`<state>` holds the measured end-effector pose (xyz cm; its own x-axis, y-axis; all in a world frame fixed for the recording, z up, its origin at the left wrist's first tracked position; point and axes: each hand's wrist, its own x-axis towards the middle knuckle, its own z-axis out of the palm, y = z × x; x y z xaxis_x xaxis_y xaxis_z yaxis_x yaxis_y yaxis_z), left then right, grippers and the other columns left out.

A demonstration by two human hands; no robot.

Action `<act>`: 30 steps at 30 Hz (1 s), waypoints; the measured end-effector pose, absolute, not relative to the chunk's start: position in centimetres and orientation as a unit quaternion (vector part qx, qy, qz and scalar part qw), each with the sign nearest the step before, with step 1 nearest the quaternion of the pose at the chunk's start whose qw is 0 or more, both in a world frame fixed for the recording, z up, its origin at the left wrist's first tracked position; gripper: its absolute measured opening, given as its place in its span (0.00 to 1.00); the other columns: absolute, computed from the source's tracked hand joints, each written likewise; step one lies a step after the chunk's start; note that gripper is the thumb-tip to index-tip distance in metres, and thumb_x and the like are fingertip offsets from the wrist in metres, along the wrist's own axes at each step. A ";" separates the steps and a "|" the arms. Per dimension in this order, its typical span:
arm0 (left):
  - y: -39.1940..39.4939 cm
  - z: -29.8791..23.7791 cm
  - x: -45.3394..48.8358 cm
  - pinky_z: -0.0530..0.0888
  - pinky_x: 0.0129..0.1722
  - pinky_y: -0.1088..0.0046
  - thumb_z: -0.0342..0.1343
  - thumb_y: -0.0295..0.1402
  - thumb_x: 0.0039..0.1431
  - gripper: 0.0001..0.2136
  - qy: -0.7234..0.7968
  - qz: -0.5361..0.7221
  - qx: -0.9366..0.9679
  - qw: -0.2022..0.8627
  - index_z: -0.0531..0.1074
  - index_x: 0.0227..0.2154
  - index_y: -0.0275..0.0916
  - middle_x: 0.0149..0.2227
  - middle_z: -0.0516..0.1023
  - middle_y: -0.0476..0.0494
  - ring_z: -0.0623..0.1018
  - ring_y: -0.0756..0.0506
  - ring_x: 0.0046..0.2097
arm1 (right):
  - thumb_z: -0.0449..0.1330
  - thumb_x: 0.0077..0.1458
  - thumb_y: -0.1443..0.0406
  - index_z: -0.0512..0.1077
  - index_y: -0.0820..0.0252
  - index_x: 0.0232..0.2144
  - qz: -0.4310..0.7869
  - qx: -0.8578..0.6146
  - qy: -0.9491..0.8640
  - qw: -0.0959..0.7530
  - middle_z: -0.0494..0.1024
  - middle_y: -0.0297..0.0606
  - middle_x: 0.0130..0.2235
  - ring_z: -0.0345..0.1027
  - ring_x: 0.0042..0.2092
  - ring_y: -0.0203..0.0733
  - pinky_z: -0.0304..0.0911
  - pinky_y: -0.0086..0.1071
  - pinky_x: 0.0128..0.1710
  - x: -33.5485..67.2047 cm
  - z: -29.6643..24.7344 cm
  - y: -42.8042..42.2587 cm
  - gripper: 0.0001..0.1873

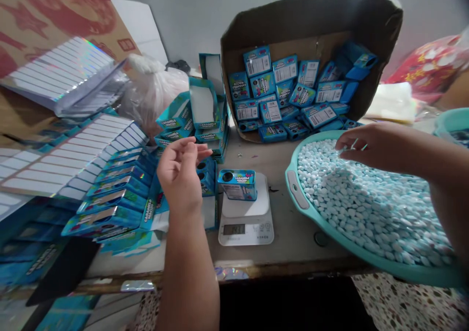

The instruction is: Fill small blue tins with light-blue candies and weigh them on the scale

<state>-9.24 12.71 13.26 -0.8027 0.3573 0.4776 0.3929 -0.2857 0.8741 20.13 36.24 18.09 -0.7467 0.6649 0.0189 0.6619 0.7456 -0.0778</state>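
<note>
A small blue candy box [238,184] with a round dark opening lies on its long side on the white digital scale [246,233], whose display is lit. Left of the scale, my left hand [183,170] hovers with loosely bent fingers, and nothing shows in it. Over the far left part of a teal basin [293,167], my right hand [357,143] has its fingers curled down, with a few small candies [342,149] showing at the fingertips. Pale blue and white candies [384,214] fill the basin.
Behind the scale, a tilted cardboard box [315,13] holds many blue candy boxes. Open display cartons [205,109] stand behind my left hand. Further left are rows of blue boxes [120,194] and stacked white-striped sheets [84,150]. The table's front edge [256,271] runs below the scale.
</note>
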 end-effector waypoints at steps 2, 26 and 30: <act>12.7 13.3 -9.1 0.78 0.39 0.72 0.57 0.40 0.62 0.11 -0.600 -0.737 -0.311 0.025 0.72 0.41 0.39 0.36 0.80 0.46 0.81 0.49 0.34 | 0.66 0.51 0.62 0.79 0.51 0.35 0.030 -0.347 -0.937 0.025 0.81 0.35 0.33 0.71 0.29 0.40 0.60 0.34 0.29 20.0 18.1 36.1 0.06; 13.2 12.9 -8.9 0.78 0.38 0.70 0.46 0.56 0.65 0.28 -0.573 -0.752 -0.315 -0.085 0.76 0.37 0.33 0.34 0.82 0.38 0.82 0.44 0.36 | 0.56 0.61 0.68 0.78 0.59 0.38 0.071 -0.123 -0.981 0.130 0.80 0.39 0.36 0.70 0.35 0.40 0.60 0.31 0.36 13.1 20.8 29.6 0.09; 13.4 12.8 -8.9 0.77 0.35 0.70 0.46 0.61 0.61 0.31 -0.568 -0.755 -0.309 -0.107 0.76 0.36 0.33 0.33 0.82 0.37 0.82 0.43 0.35 | 0.59 0.58 0.72 0.77 0.59 0.38 0.094 0.007 -0.992 0.088 0.79 0.37 0.38 0.71 0.38 0.40 0.60 0.30 0.38 7.4 22.1 25.7 0.08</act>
